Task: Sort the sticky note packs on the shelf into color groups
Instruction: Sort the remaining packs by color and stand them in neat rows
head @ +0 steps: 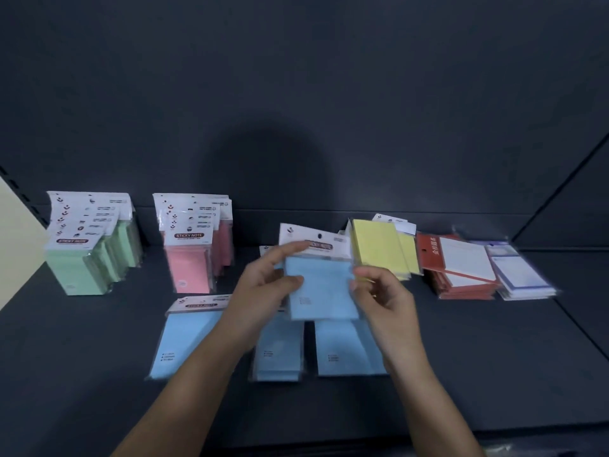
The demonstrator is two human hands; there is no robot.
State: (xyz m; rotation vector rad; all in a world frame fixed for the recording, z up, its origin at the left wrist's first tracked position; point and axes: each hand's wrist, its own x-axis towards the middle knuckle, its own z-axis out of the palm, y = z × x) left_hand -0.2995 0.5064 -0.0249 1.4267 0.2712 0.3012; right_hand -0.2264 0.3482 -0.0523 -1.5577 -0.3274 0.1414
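Note:
A blue sticky note pack (321, 288) is lifted above the dark shelf (99, 374), held between both hands. My left hand (263, 288) grips its left edge, thumb on the front and a finger along the white header. My right hand (379, 295) pinches its right edge. Three more blue packs lie flat below: one at the left (184, 344), one in the middle (280, 351), one at the right (346, 351). Green packs (89, 252) stand in a row at the far left. Pink packs (194, 252) stand beside them. Yellow packs (382, 249) lean behind my right hand.
A stack of red-backed pads (458, 268) and a stack of white pads with blue borders (520, 278) lie at the right. The shelf's dark back wall (296, 127) rises behind everything. A pale panel (16, 239) closes the left side.

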